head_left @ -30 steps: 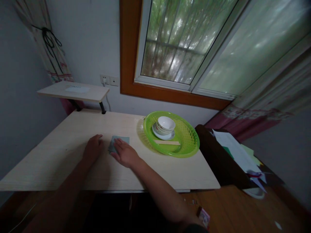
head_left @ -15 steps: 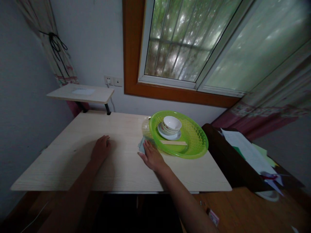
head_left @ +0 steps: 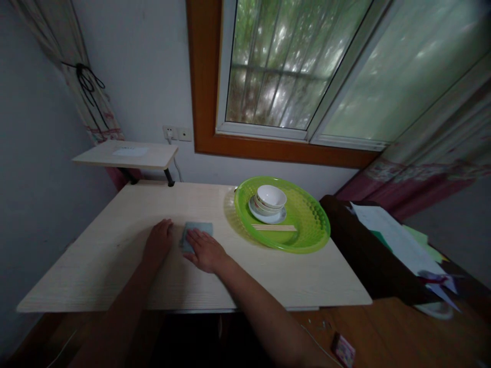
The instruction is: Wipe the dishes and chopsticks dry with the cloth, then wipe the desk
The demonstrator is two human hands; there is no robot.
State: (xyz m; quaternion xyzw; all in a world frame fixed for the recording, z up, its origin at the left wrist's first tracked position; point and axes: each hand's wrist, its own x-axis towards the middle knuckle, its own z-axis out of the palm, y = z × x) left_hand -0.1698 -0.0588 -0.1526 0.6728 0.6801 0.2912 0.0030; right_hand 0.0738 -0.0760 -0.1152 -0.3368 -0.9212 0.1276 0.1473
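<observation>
My right hand [head_left: 205, 250] lies flat on a folded grey-blue cloth [head_left: 203, 227], fingers stretched out and pressing it to the light wooden table [head_left: 268, 276]. Part of the cloth is hidden beneath the palm. To its left, my left hand [head_left: 158, 239] rests on the tabletop, open and empty, its fingers slightly bent. A green plastic basket [head_left: 310, 232] stands to the right of both hands. Inside it, stacked white bowls [head_left: 272, 196] sit on a white plate [head_left: 274, 219], with several pale chopsticks [head_left: 274, 228] lying in front.
A small raised shelf [head_left: 153, 157] with a paper label stands at the back left. Behind the table are a wall socket [head_left: 170, 133] and a wood-framed window [head_left: 238, 145]. Papers [head_left: 391, 232] lie on a dark piece of furniture at the right. A small box [head_left: 343, 350] is on the floor.
My right hand has slid left across the table together with the cloth, away from the basket's edge and closer to my left hand. The left hand has stayed nearly in place.
</observation>
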